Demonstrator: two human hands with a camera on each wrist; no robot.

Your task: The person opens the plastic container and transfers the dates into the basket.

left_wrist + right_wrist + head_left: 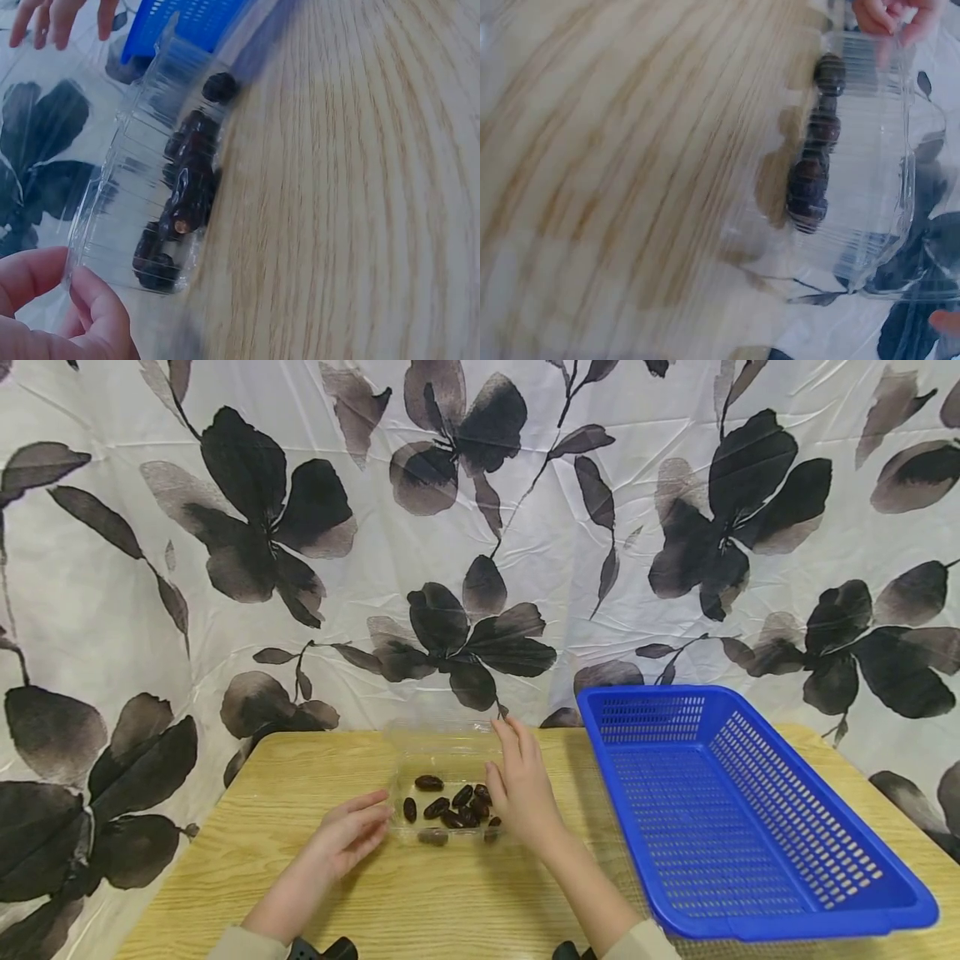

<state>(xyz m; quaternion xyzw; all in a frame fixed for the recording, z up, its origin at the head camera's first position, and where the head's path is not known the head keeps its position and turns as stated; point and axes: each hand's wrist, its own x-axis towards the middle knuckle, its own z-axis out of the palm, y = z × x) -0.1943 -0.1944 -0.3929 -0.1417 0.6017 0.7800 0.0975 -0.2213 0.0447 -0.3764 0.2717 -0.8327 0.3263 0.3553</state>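
Observation:
A clear plastic clamshell container (450,766) stands on the table with its lid (442,735) raised at the back. Several dark brown dates (437,807) lie in its base, most of them bunched toward the right. At the left side, my left hand (348,835) pinches the container's rim between thumb and finger, as the left wrist view shows. My right hand (525,789) is at the container's right side, its fingers extended toward the raised lid. Whether those fingertips touch the plastic, I cannot tell. In the right wrist view, only a fingertip (939,321) of the right hand shows.
To the right of the container stands a blue plastic basket (637,827) with perforated walls. Both are on a wooden table (255,810). Behind the table hangs a white cloth (360,543) with a dark flower print.

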